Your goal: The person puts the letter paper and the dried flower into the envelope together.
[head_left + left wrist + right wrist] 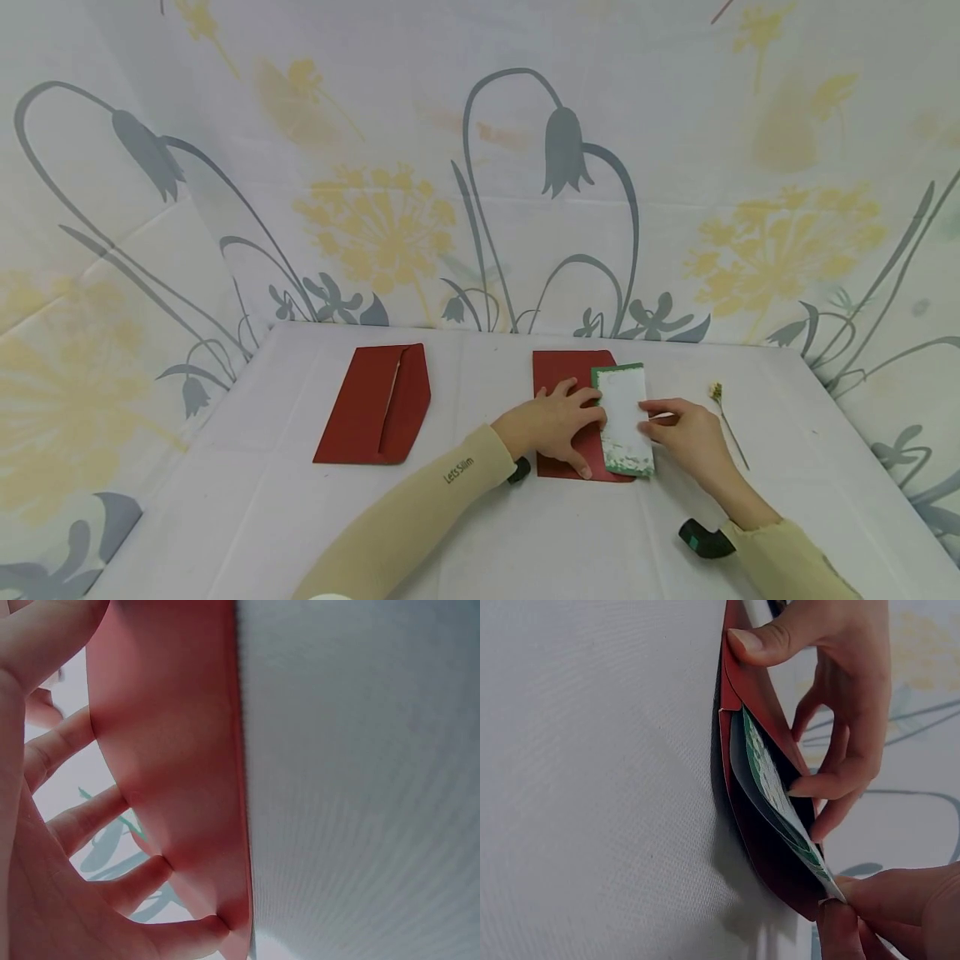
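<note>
A red envelope (555, 371) lies on the white table, its mouth open toward the right. My left hand (558, 421) rests on it with spread fingers, the fingertips pressing its upper face in the left wrist view. At the mouth is a white card with green, leafy borders (624, 408), which looks folded in the right wrist view (776, 787). My right hand (686, 437) pinches the card's right edge between thumb and fingers. How far the card reaches inside the envelope, I cannot tell.
Another red envelope (363, 408) lies at the left with its flap open. To the right of my right hand is a small dried flower (717, 396) on a thin stem. A flower-printed cloth (510, 250) hangs behind the table.
</note>
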The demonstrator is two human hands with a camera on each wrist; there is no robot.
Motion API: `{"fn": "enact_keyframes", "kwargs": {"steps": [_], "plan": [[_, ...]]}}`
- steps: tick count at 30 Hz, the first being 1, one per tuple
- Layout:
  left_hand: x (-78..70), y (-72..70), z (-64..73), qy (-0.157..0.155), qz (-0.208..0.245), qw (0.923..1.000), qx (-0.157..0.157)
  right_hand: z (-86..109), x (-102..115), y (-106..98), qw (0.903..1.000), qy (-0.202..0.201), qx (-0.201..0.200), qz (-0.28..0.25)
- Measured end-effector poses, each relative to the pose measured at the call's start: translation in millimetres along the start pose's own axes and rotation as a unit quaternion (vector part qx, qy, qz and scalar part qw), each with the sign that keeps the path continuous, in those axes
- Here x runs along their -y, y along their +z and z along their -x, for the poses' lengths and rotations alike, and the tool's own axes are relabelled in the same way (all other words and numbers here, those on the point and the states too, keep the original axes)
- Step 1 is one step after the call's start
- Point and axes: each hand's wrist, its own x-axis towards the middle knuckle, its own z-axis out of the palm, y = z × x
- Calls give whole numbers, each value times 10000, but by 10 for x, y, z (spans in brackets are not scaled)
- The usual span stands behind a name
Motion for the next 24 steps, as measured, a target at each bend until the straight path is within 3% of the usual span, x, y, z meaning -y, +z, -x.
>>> {"fn": "enact_keyframes", "kwargs": {"steps": [14, 24], "plan": [[17, 6, -25, 45, -14, 10000, -42, -99, -9, 80, 9997, -234, 67, 100], [10, 11, -17, 26, -64, 10000, -29, -131, 9, 157, 9996, -102, 244, 65]]}}
